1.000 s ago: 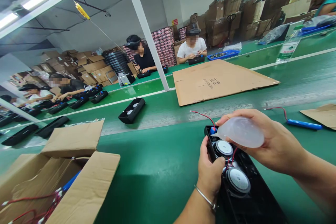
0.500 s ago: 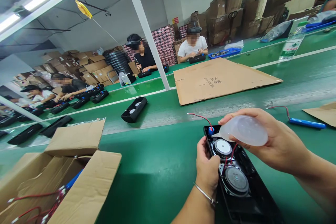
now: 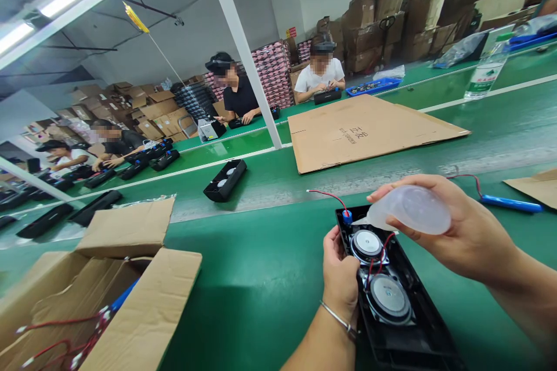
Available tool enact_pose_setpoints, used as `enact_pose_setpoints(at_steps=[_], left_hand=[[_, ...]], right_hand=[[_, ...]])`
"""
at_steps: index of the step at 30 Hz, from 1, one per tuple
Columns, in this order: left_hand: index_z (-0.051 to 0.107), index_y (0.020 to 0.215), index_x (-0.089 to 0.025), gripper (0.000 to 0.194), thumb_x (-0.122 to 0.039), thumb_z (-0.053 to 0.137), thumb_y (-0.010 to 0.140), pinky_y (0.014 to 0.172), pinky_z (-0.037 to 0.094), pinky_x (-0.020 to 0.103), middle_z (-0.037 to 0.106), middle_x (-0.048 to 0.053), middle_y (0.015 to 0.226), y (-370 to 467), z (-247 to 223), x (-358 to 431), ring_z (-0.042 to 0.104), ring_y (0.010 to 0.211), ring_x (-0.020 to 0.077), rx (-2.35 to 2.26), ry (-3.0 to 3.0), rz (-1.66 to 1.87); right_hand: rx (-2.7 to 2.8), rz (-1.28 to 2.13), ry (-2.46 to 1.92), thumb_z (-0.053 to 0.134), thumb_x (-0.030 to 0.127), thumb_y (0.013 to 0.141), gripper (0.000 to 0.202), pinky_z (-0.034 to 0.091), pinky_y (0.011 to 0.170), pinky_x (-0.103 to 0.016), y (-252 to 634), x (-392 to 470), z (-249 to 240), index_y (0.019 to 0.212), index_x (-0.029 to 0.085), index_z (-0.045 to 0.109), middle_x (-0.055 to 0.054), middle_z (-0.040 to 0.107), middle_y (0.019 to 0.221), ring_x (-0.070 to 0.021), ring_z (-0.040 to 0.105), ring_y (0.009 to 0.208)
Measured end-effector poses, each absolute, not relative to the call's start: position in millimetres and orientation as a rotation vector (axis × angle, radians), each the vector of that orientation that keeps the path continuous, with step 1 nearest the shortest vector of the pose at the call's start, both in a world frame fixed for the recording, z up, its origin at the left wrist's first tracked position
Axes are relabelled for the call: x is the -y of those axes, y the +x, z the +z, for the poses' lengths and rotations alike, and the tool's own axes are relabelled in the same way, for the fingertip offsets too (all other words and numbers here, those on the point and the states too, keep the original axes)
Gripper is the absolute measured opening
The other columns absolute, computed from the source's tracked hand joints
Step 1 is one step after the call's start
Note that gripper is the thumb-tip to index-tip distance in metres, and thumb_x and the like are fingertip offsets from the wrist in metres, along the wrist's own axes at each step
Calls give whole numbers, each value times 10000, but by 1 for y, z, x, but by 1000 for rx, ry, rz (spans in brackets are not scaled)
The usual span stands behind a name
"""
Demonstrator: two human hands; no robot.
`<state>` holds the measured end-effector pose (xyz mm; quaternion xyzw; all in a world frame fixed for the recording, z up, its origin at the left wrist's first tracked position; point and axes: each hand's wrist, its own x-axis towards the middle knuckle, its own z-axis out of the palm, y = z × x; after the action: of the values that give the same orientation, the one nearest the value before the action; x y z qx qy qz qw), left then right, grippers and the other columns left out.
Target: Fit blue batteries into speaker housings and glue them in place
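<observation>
My left hand (image 3: 342, 272) grips the left edge of a black speaker housing (image 3: 429, 333), which lies tilted on the green bench. Two round speaker drivers (image 3: 389, 295) sit inside it, with red and black wires between them. A blue cylindrical part (image 3: 347, 217) with a red wire stands in the housing's far left corner. Wrapped round a translucent squeeze bottle (image 3: 413, 211), my right hand (image 3: 474, 232) holds it almost sideways over the housing. The bottle's narrow tip points left, close beside the blue part; whether they touch I cannot tell.
An open carton (image 3: 143, 307) holding wired blue parts stands at left. A flat cardboard sheet (image 3: 369, 133) lies ahead. A blue battery cell (image 3: 511, 204) rests at right. Another speaker housing (image 3: 225, 179) is on the conveyor. Several people work across the line, near a water bottle (image 3: 486, 72).
The squeeze bottle and my right hand have shifted slightly right and up. The housing and my left hand have moved a little left in view. A co-worker opposite has lowered a hand.
</observation>
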<state>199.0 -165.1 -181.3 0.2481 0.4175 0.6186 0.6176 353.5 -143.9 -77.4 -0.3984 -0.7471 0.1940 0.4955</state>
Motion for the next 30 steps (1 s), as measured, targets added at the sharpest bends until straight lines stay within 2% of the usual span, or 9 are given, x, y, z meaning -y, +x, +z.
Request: enact_pose_setpoints(at_steps=[11, 20, 30], left_hand=[[499, 1108, -194, 621, -8, 605, 524, 969, 396, 340, 575, 90, 1161, 200, -181, 164, 534, 1095, 219, -996, 558, 1416], [507, 1108, -197, 593, -63, 647, 547, 968, 393, 345, 583, 82, 1148, 199, -182, 165, 537, 1091, 220, -1039, 619, 1408], [498, 1121, -206, 602, -69, 629, 549, 976, 384, 347, 577, 73, 1161, 198, -184, 165, 524, 1108, 221, -1031, 656, 1409]], right_hand=[[1744, 511, -989, 653, 413, 753, 401, 492, 790, -327, 357, 140, -80, 1069, 229, 488, -26, 582, 1036, -200, 554, 945], [1690, 520, -978, 650, 419, 754, 380, 485, 825, -377, 358, 139, -82, 1050, 258, 473, -21, 590, 1017, -220, 553, 958], [1608, 560, -903, 665, 352, 758, 410, 483, 817, -372, 357, 129, -89, 1073, 217, 441, -66, 599, 1003, -220, 559, 953]])
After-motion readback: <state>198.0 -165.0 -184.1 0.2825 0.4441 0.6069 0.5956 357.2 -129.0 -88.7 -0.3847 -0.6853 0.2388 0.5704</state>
